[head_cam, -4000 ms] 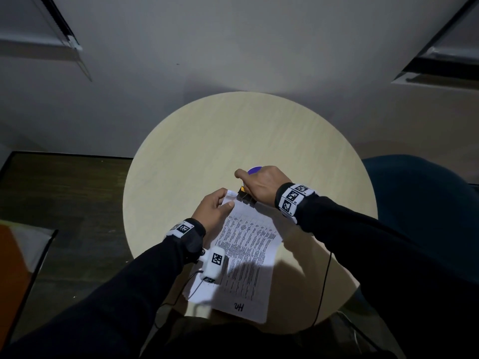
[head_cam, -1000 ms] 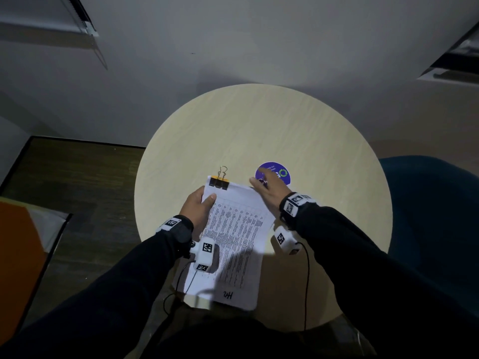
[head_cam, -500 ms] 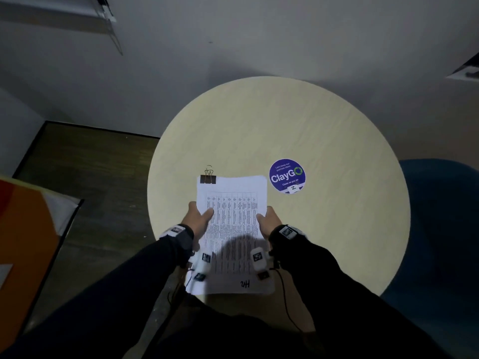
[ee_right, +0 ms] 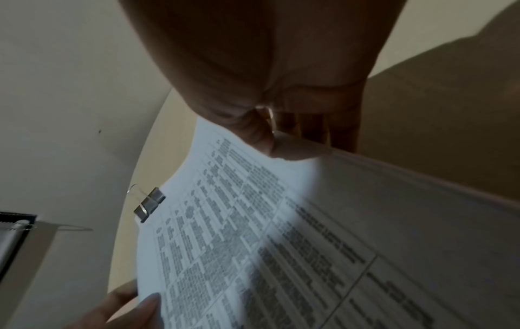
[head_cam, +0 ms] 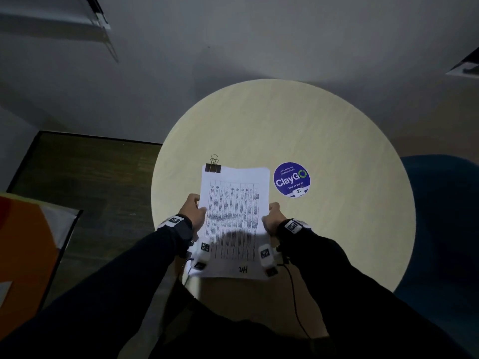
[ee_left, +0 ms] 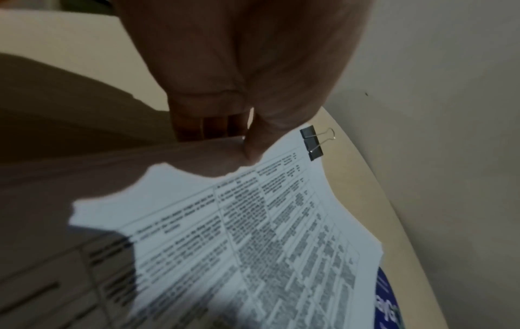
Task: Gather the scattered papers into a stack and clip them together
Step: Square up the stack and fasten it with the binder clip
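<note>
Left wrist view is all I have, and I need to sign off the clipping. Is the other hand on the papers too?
Observer: Yes. The right hand grips the right edge of the papers, with its thumb on top and its fingers underneath.
Operator: There is a bit of blue at my lower right. What is that?
Observer: A round blue sticker on the table, reading ClayGo. It lies beside the far right corner of the papers, and neither hand touches it.
Operator: And the clip, which corner is it on, seen from above?
Observer: In the head view the clip bites the far left corner, with its wire loop pointing away from the person.
</note>
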### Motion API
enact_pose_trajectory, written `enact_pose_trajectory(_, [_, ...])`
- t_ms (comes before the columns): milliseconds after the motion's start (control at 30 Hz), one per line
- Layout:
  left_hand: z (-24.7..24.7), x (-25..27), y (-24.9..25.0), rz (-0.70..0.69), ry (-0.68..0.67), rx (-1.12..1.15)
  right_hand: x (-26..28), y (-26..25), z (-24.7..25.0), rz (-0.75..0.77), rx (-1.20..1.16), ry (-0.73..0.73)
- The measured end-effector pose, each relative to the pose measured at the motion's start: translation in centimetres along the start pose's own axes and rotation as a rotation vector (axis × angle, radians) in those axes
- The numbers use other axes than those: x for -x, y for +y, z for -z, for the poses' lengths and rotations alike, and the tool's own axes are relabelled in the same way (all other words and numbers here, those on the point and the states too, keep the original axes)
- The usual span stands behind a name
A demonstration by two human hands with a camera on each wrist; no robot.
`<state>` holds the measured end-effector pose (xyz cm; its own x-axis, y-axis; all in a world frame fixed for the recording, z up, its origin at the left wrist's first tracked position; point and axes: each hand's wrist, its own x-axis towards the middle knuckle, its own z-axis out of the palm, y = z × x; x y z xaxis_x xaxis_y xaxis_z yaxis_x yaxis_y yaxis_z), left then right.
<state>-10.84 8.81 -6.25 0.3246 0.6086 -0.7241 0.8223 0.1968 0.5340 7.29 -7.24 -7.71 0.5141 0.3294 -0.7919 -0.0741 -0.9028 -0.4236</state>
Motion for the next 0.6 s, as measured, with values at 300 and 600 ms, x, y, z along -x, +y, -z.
enact_pose_trajectory(300, [-0.1, -2.6, 2.7, -0.179, 0.147, 0.002, 0.9, -3.5, -2.1, 0.122, -0.112, 0.195])
enact_pose_trajectory(600, [-0.4, -4.6, 1.1, -0.129, 0.200, -0.240, -0.1, -3.9, -4.8, 0.009, -0.004, 0.176])
